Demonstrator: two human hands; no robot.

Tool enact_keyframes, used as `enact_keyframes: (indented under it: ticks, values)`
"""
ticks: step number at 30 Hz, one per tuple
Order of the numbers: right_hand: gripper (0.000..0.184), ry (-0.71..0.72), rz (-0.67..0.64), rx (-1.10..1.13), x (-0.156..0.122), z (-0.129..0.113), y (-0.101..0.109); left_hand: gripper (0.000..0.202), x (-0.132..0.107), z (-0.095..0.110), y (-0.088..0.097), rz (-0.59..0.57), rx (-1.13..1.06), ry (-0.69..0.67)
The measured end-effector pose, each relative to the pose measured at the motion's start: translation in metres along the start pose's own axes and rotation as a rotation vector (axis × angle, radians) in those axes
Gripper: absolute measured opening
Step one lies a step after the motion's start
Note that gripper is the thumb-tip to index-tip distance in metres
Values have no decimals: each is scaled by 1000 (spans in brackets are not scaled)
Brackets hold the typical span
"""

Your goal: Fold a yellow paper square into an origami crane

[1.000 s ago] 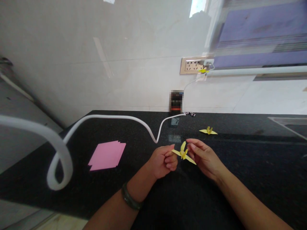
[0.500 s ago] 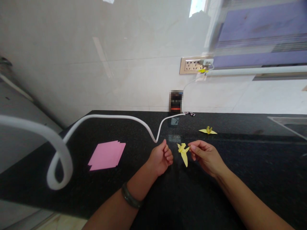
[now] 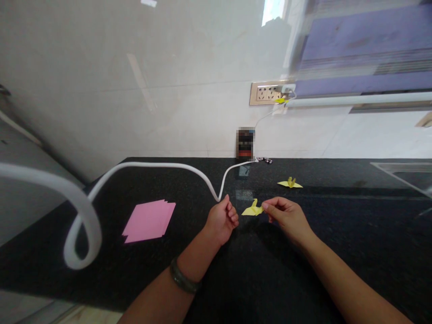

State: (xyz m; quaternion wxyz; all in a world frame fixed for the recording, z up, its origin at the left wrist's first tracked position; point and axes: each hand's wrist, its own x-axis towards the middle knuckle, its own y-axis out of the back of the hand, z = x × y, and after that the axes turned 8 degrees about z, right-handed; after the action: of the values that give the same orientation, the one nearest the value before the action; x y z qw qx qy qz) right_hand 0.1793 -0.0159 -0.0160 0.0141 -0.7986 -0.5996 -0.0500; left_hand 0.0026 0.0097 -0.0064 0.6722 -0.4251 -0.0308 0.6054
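My right hand (image 3: 286, 217) pinches a small yellow folded paper crane (image 3: 252, 209) by one end, just above the black stone counter (image 3: 337, 234). My left hand (image 3: 221, 219) rests beside it on the left, fingers curled loosely with nothing in them, a short gap from the crane. A second yellow paper crane (image 3: 290, 183) lies further back on the counter. A stack of pink square paper sheets (image 3: 149, 220) lies to the left.
A thick white cable (image 3: 81, 211) loops over the counter's left side and runs to a small dark device (image 3: 246, 144) against the tiled wall. A wall socket strip (image 3: 268, 92) sits above. A sink edge (image 3: 401, 173) shows at far right.
My left hand let go of the crane and drew back to the left. My right hand alone kept it, turning it and lowering it toward the counter.
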Motion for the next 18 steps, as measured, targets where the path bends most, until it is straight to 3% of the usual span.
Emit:
enact_keyframes:
  ticks: [8,12,18]
  values:
    - [24,155,160,-256,14,-26,14,35,0,-1,1,-13,-3,-11]
    - [29,259,254,-617,44,-36,33,36,0,-1,1,-7,-2,-29]
    - [25,199,288,-826,98,-23,57,37,0,-5,1,-12,16,-40]
